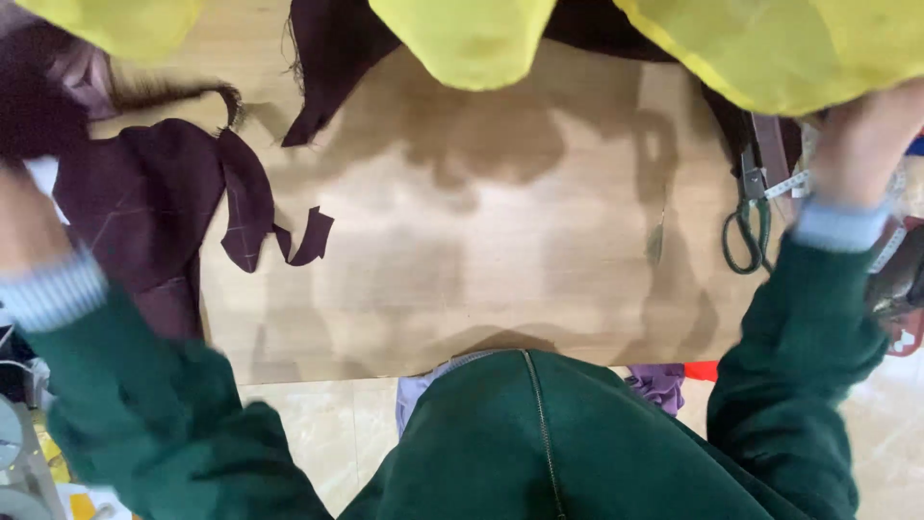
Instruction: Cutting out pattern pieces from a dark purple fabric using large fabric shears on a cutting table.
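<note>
The person stands over a pale wooden table (462,250), both arms in dark green sleeves stretched out to either side, holding up a big sheet of yellow fabric (770,48) that hangs across the far edge of the view. No box, tray or other container shows clearly anywhere; the table simply bears loose things.

The right hand (871,135) is raised at the far right, just under the yellow fabric and touching it, but motion blur hides the fingers, so I cannot tell how it grips. The left hand (24,207) is a blur at the far left edge, partly cut off; its grasp is equally unreadable.

On the left part of the table lies a heap of dark maroon cloth pieces (144,212), with a small curled scrap (313,236) just beside them. Another dark maroon piece (332,58) pokes out from under the yellow fabric at the far side. Near the right hand, green-handled scissors (749,226) lie on the table, with a measuring tape (787,185) crossing close by.

Below the near table edge, some purple cloth (659,385) and a red bit sit by the tiled floor, mostly hidden by the person's green jacket (539,443). Clutter at the lower left corner is too cut off to identify.
</note>
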